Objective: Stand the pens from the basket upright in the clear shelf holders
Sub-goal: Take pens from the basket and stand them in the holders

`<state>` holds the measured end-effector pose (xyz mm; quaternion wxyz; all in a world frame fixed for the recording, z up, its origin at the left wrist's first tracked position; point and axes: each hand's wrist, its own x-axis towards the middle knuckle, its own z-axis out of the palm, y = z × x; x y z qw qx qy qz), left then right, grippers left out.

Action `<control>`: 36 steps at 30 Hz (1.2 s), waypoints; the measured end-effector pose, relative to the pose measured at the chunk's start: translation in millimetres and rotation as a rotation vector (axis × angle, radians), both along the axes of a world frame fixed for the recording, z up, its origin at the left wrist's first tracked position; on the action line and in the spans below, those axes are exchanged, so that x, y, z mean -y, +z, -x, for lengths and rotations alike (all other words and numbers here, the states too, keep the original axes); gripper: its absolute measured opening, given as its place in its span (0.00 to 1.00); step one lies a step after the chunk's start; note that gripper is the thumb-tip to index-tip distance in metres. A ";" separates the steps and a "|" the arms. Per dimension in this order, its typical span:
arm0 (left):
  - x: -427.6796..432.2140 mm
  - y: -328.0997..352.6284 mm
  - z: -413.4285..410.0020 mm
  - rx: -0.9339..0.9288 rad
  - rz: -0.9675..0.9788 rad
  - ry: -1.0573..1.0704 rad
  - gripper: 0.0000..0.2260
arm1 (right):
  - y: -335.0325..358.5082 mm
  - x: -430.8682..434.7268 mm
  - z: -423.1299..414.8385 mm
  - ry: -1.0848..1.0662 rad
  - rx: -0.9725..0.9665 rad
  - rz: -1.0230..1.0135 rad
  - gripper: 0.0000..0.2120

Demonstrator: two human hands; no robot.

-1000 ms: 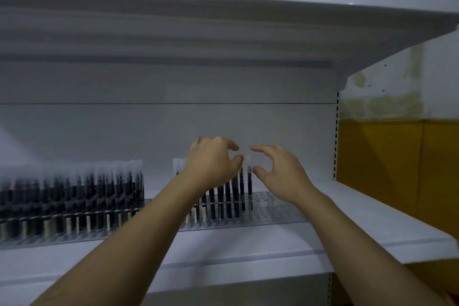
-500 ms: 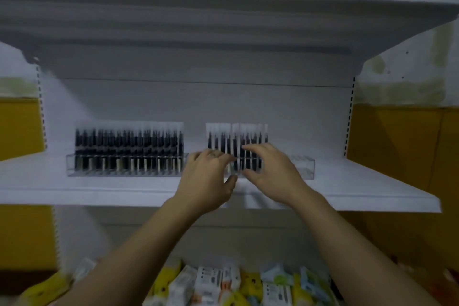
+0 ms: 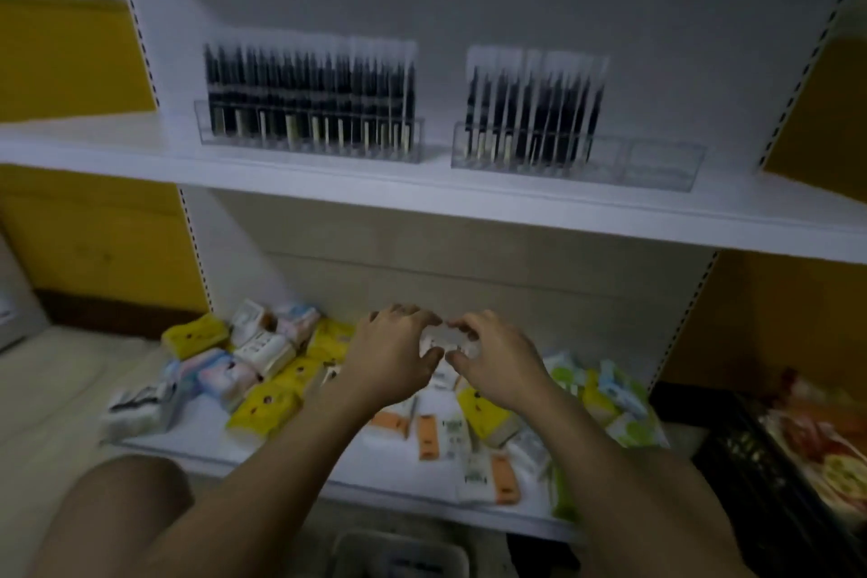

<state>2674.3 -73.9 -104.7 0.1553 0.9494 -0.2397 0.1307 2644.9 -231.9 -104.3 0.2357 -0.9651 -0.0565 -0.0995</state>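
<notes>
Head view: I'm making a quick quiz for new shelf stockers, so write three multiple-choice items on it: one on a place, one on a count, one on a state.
1. Where are the left hand and right hand?
A) at the clear holders
B) over the packets on the lower shelf
C) inside the black crate

2. How many clear holders stand on the upper shelf?
A) one
B) four
C) two

3. How is the right holder filled?
A) its right end is empty
B) full end to end
C) wholly empty

1 B: both hands are low, seemingly pinching a small pale thing between them.
2 C: two stand side by side.
3 A: pens fill only its left part.
</notes>
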 end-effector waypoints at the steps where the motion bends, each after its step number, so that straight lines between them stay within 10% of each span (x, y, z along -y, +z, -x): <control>1: -1.5 -14.9 -2.4 -0.036 -0.006 0.007 0.19 | -15.8 -2.0 -3.8 0.000 -0.042 -0.007 0.19; 20: -40.9 -265.5 -6.3 -0.872 -0.046 0.267 0.19 | -266.5 -28.2 -23.9 0.089 -0.855 0.020 0.13; 36: -55.0 -417.8 14.7 -1.397 0.426 0.556 0.08 | -416.5 -44.4 -30.9 0.071 -1.263 -0.046 0.07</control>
